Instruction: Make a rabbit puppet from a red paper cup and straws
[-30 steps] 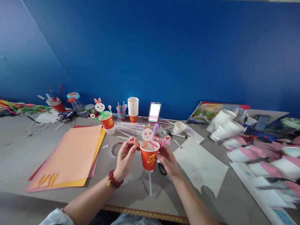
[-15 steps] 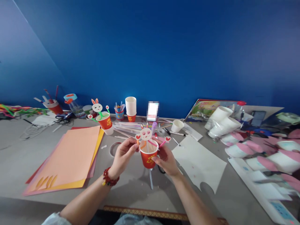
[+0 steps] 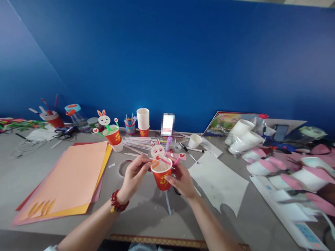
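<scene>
A red paper cup (image 3: 162,179) with yellow print is held above the desk, a pale straw (image 3: 168,203) sticking out below its bottom. Over its rim stands a white paper rabbit head (image 3: 157,151) with pink cheeks. My right hand (image 3: 181,178) wraps the cup's right side, thumb on the front. At the left rim, my left hand (image 3: 137,174) pinches the orange arm strip (image 3: 155,164), its fingertips closed. A red heart shows just under the rabbit's face. On the right, a pink arm strip (image 3: 178,160) carries another heart (image 3: 182,156).
A similar rabbit cup (image 3: 112,135) stands back left, on a white cup. Coloured paper sheets (image 3: 70,177) lie left, a tape roll (image 3: 123,168) beside them. White paper (image 3: 220,181) lies right, near pink-and-white cup pieces (image 3: 264,167). Straws (image 3: 141,142) and a pen (image 3: 190,153) lie behind.
The orange arm's heart has swung inward, from beside the rabbit's head to below its face. My hands and the cup sit slightly further left in view, as does the whole desk.
</scene>
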### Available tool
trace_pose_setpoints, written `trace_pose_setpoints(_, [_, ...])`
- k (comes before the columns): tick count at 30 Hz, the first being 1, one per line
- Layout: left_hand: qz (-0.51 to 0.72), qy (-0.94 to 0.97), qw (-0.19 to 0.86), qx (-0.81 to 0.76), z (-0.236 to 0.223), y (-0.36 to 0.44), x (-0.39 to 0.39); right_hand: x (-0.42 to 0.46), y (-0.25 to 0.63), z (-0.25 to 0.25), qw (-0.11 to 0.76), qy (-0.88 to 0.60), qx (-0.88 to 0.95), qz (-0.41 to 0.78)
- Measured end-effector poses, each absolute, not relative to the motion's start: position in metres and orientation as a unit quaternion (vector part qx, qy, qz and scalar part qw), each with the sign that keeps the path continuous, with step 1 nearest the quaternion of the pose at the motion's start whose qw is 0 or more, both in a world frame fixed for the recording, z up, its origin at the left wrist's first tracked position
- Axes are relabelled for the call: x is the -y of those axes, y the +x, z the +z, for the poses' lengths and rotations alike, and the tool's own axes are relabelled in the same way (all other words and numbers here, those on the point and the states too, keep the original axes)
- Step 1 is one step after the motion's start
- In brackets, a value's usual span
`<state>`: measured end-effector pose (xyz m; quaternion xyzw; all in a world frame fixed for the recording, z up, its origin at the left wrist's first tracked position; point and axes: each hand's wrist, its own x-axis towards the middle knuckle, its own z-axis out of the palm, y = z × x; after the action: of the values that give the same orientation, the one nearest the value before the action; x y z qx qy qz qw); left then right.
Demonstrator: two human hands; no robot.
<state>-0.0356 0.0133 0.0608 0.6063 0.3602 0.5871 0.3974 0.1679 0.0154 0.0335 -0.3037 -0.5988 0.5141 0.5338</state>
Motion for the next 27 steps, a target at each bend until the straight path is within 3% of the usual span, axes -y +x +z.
trace_pose_setpoints(6, [0.562, 0.657, 0.354, -0.356, 0.053, -0.039, -0.009, -0.015, 0.168, 0.035, 0.548, -0.303, 0.584, 0.517])
trace_pose_setpoints(15, [0.587, 0.546, 0.499, -0.328, 0.042, -0.026, -0.006, -0.014, 0.167, 0.032, 0.553, -0.308, 0.6, 0.488])
trace_pose_setpoints(20, [0.589, 0.532, 0.528, -0.302, 0.035, -0.031, -0.011, -0.017, 0.171, 0.026, 0.605, -0.301, 0.534, 0.508])
trace_pose_setpoints(27, [0.553, 0.607, 0.484, -0.303, 0.041, -0.042, -0.012, -0.018, 0.174, 0.031, 0.621, -0.306, 0.506, 0.515])
